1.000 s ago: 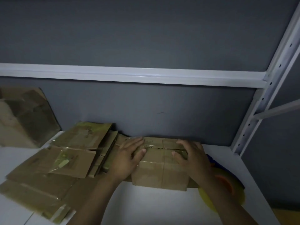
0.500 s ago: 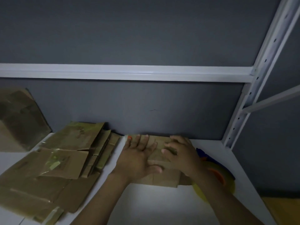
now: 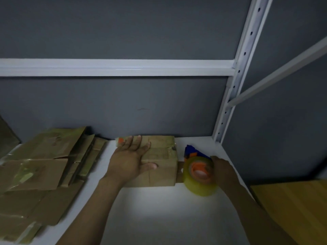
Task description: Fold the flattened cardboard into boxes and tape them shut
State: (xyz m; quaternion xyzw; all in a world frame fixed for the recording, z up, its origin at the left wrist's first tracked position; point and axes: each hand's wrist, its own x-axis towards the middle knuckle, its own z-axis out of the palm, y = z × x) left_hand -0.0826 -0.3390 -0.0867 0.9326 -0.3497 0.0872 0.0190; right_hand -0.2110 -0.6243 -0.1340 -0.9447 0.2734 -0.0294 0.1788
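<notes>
R hand (image 3: 223, 171) has left the box (image 3: 159, 163) w/ fingers now clamped on tape roll (image 3: 200, 175) at 3 o'clock, L hand (image 3: 131, 161) spread flat holding flaps at desk (image 3: 159, 218) centre; taping step, next needs tape drawn across seam.

A single head-worn wide-angle camera looks forward and down, close over the white shelf board (image 3: 159, 218) filling the lower frame, facing the dark grey back wall (image 3: 123, 106) across the upper frame.
</notes>
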